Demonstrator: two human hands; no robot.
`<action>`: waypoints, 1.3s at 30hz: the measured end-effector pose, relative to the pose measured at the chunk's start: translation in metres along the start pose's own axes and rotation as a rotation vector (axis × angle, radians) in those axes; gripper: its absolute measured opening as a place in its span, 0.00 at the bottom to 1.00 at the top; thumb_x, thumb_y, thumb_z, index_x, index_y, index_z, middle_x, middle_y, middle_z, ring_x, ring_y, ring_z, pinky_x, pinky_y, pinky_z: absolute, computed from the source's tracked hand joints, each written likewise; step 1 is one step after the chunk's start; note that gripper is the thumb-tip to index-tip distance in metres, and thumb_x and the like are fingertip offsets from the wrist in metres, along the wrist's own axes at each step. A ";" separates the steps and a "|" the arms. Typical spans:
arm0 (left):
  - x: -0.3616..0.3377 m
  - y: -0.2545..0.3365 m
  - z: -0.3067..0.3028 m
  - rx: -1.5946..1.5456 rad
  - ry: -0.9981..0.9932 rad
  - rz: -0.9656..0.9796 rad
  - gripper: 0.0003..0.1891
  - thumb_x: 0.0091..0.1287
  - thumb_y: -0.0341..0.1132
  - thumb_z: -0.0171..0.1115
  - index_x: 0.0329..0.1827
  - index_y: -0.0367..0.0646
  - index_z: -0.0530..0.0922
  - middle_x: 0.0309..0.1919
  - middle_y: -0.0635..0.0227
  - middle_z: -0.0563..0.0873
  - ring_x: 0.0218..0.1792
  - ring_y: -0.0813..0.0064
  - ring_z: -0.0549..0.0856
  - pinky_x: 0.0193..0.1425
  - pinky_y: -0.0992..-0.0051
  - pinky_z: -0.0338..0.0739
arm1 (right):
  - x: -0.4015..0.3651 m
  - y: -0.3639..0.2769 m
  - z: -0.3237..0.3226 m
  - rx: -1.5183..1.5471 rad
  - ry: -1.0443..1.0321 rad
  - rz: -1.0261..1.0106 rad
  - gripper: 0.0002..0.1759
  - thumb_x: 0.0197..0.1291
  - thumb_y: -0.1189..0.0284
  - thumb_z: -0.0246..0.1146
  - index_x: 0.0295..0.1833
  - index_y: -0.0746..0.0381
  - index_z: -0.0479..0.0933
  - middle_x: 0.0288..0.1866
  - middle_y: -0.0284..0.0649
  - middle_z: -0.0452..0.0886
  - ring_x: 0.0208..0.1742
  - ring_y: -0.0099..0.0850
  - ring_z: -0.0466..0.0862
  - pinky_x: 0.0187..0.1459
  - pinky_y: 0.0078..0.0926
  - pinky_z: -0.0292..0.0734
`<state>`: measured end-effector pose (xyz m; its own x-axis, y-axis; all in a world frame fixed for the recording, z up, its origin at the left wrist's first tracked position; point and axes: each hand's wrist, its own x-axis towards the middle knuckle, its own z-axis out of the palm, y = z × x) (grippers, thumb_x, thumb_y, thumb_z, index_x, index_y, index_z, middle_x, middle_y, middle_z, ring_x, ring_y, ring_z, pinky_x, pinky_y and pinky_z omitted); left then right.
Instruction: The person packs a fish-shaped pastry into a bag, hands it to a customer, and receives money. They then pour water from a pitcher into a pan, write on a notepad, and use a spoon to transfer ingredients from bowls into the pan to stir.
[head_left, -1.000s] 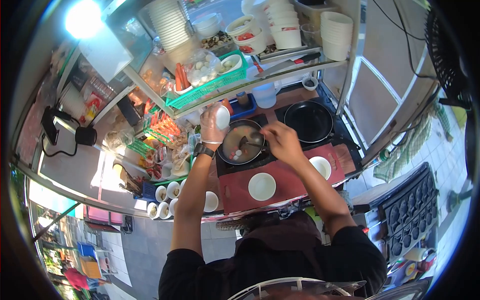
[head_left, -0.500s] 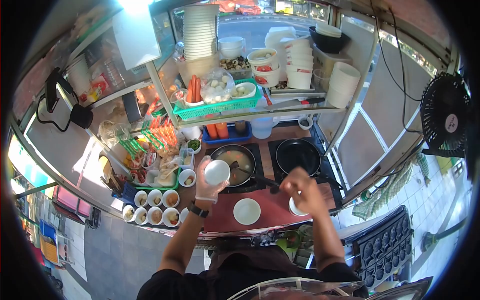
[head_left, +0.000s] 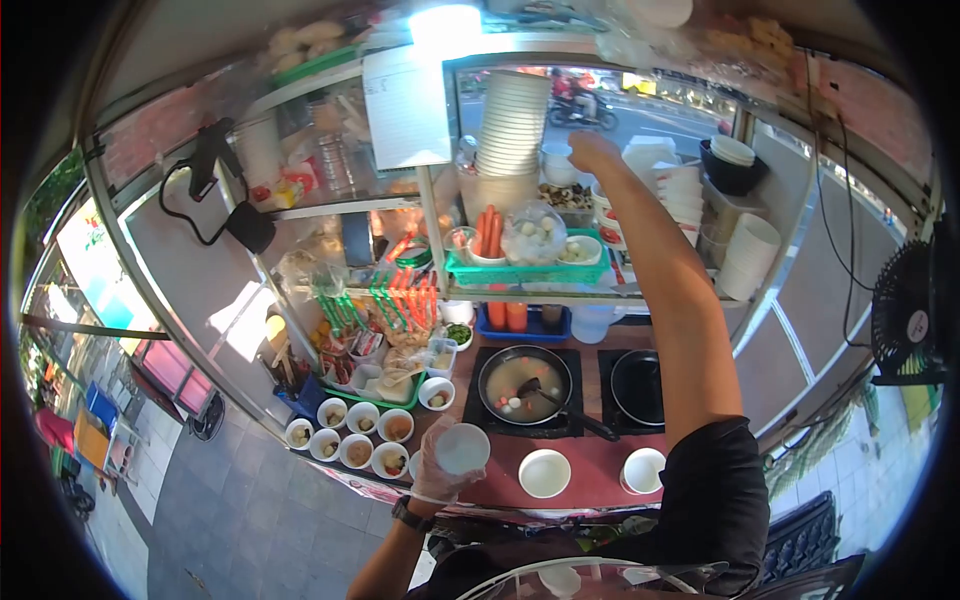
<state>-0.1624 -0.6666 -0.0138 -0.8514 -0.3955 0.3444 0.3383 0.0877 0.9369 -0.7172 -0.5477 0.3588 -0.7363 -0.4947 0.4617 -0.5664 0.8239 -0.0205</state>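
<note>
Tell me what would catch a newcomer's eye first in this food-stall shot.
The right arm stretches up across the stall, with the right hand high beside a tall stack of white bowls. Low down, the gloved left hand holds a small white bowl at the near edge of the red counter. Just behind it sits a pan of broth with a ladle in it.
</note>
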 end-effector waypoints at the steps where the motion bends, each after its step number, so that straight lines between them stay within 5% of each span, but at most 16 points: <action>1: -0.004 -0.002 -0.011 0.114 0.008 0.006 0.54 0.42 0.38 0.93 0.72 0.44 0.67 0.61 0.70 0.77 0.61 0.75 0.80 0.65 0.66 0.81 | -0.004 -0.003 -0.004 -0.036 -0.026 -0.023 0.23 0.67 0.61 0.72 0.64 0.59 0.84 0.68 0.50 0.84 0.67 0.50 0.86 0.63 0.47 0.85; 3: -0.014 0.035 -0.011 0.024 0.074 -0.066 0.55 0.40 0.39 0.93 0.73 0.44 0.66 0.62 0.69 0.76 0.62 0.74 0.79 0.67 0.66 0.79 | -0.008 -0.010 -0.003 -0.083 -0.059 -0.055 0.25 0.65 0.61 0.74 0.64 0.60 0.84 0.68 0.49 0.85 0.67 0.49 0.86 0.63 0.47 0.85; 5: -0.022 0.068 -0.010 -0.119 0.128 -0.190 0.56 0.39 0.40 0.93 0.73 0.44 0.66 0.64 0.67 0.75 0.65 0.70 0.78 0.70 0.64 0.76 | -0.010 -0.011 0.001 -0.028 -0.016 0.046 0.19 0.61 0.61 0.77 0.54 0.56 0.85 0.64 0.41 0.86 0.70 0.45 0.82 0.65 0.49 0.80; 10: -0.025 0.049 -0.045 0.186 0.072 -0.037 0.53 0.44 0.31 0.90 0.74 0.46 0.65 0.61 0.68 0.76 0.61 0.74 0.80 0.64 0.66 0.82 | -0.033 -0.008 -0.008 0.018 0.004 0.007 0.17 0.57 0.61 0.79 0.48 0.55 0.86 0.61 0.43 0.87 0.63 0.46 0.85 0.61 0.48 0.82; 12: -0.020 0.050 -0.047 -0.032 0.081 -0.146 0.54 0.41 0.40 0.92 0.73 0.44 0.66 0.63 0.66 0.75 0.66 0.68 0.78 0.71 0.63 0.76 | -0.034 -0.008 -0.011 0.083 0.059 0.057 0.17 0.56 0.61 0.79 0.47 0.55 0.86 0.61 0.43 0.87 0.60 0.46 0.86 0.60 0.47 0.83; 17: -0.006 0.048 -0.063 0.063 0.044 -0.091 0.52 0.43 0.40 0.91 0.72 0.44 0.67 0.62 0.66 0.76 0.64 0.69 0.78 0.70 0.64 0.76 | -0.053 -0.018 -0.022 0.076 0.208 0.165 0.09 0.61 0.67 0.76 0.43 0.56 0.85 0.59 0.43 0.84 0.55 0.46 0.90 0.56 0.45 0.85; 20: -0.003 0.043 -0.074 0.046 0.036 -0.104 0.52 0.43 0.41 0.91 0.71 0.44 0.67 0.61 0.65 0.76 0.63 0.68 0.79 0.70 0.63 0.76 | -0.055 -0.015 -0.018 0.072 0.299 0.170 0.06 0.65 0.69 0.71 0.45 0.57 0.86 0.59 0.45 0.82 0.52 0.47 0.90 0.55 0.46 0.85; 22: -0.004 0.036 -0.088 -0.020 -0.020 -0.082 0.52 0.44 0.32 0.89 0.74 0.45 0.66 0.63 0.66 0.78 0.64 0.69 0.80 0.69 0.63 0.80 | -0.063 -0.009 -0.018 0.105 0.354 0.190 0.07 0.66 0.69 0.69 0.48 0.58 0.86 0.60 0.46 0.82 0.51 0.48 0.91 0.54 0.47 0.85; 25: -0.010 0.009 -0.123 0.360 0.008 0.041 0.56 0.41 0.39 0.91 0.74 0.40 0.66 0.63 0.62 0.78 0.66 0.65 0.80 0.72 0.60 0.76 | -0.112 -0.045 -0.051 0.096 0.519 0.325 0.13 0.66 0.69 0.67 0.55 0.57 0.85 0.64 0.49 0.80 0.48 0.51 0.91 0.52 0.48 0.85; 27: -0.015 0.027 -0.131 0.237 0.067 -0.019 0.53 0.43 0.43 0.90 0.73 0.41 0.67 0.66 0.59 0.78 0.68 0.62 0.79 0.75 0.59 0.73 | -0.158 -0.055 -0.059 -0.203 0.539 0.161 0.13 0.64 0.65 0.70 0.52 0.56 0.84 0.69 0.51 0.78 0.48 0.52 0.90 0.51 0.49 0.84; 30: -0.019 0.039 -0.156 0.303 0.097 -0.003 0.54 0.44 0.39 0.88 0.76 0.40 0.66 0.68 0.57 0.77 0.69 0.59 0.79 0.75 0.58 0.74 | -0.257 -0.127 -0.083 -0.018 0.452 0.069 0.12 0.55 0.65 0.77 0.39 0.59 0.85 0.60 0.44 0.85 0.49 0.47 0.90 0.48 0.44 0.82; 31: -0.022 0.040 -0.163 0.367 0.132 0.017 0.53 0.45 0.36 0.88 0.75 0.42 0.65 0.67 0.59 0.77 0.67 0.65 0.80 0.72 0.61 0.76 | -0.286 -0.155 -0.085 0.032 0.255 0.142 0.12 0.52 0.66 0.79 0.37 0.60 0.85 0.58 0.44 0.86 0.52 0.47 0.89 0.50 0.43 0.83; 33: -0.026 0.037 -0.174 0.190 0.189 -0.079 0.50 0.45 0.34 0.87 0.73 0.42 0.66 0.66 0.59 0.76 0.67 0.66 0.79 0.72 0.61 0.76 | -0.339 -0.202 -0.059 0.128 0.092 -0.023 0.14 0.49 0.65 0.81 0.37 0.60 0.86 0.58 0.44 0.86 0.53 0.47 0.89 0.53 0.43 0.84; 36: -0.024 0.026 -0.197 0.326 0.170 0.000 0.50 0.45 0.33 0.86 0.73 0.42 0.66 0.66 0.59 0.75 0.67 0.65 0.78 0.73 0.61 0.76 | -0.382 -0.263 0.022 0.186 -0.412 0.002 0.14 0.48 0.62 0.80 0.36 0.57 0.86 0.58 0.44 0.84 0.53 0.48 0.89 0.55 0.44 0.85; 38: -0.020 0.023 -0.206 0.344 0.151 0.060 0.50 0.45 0.33 0.85 0.73 0.42 0.65 0.67 0.59 0.74 0.68 0.65 0.77 0.73 0.61 0.75 | -0.402 -0.281 0.096 0.225 -0.591 -0.045 0.12 0.46 0.64 0.77 0.35 0.56 0.86 0.57 0.50 0.82 0.53 0.51 0.87 0.57 0.44 0.83; 39: -0.018 0.029 -0.205 0.254 0.163 0.031 0.50 0.45 0.33 0.85 0.73 0.42 0.66 0.67 0.59 0.74 0.68 0.64 0.77 0.74 0.61 0.75 | -0.421 -0.275 0.164 0.189 -0.518 -0.132 0.11 0.47 0.65 0.77 0.35 0.55 0.86 0.55 0.49 0.82 0.52 0.50 0.88 0.56 0.46 0.83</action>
<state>-0.0548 -0.8444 -0.0054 -0.7598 -0.5286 0.3786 0.2350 0.3196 0.9179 -0.3125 -0.6110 0.0249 -0.7134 -0.7003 -0.0229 -0.6872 0.7057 -0.1723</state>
